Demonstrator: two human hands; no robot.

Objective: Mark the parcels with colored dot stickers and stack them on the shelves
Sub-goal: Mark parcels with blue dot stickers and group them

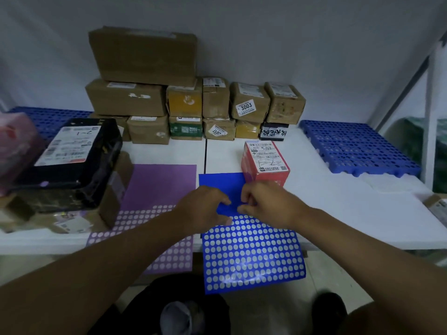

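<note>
- The blue sheet of round dot stickers (251, 252) lies across the front edge of the white worktop (338, 209), its near part overhanging; the near rows are already peeled to pale circles, the far part is solid blue.
- The left hand (203, 209) rests its curled fingers on that sheet, likely to hold it flat while a dot is lifted.
- The right hand (261, 204) has its fingertips drawn together at the boundary of the unpeeled dots, apparently picking one; whether a sticker is already caught I cannot tell.
- The small red carton with a white shipping label (264, 163) stands just behind the sheet's far right corner, close enough to be marked next.
- The purple sheet of dot stickers (164, 189) lies beside the blue one, toward the left.
- Brown cardboard parcels (183, 102) are stacked along the back edge.
</note>
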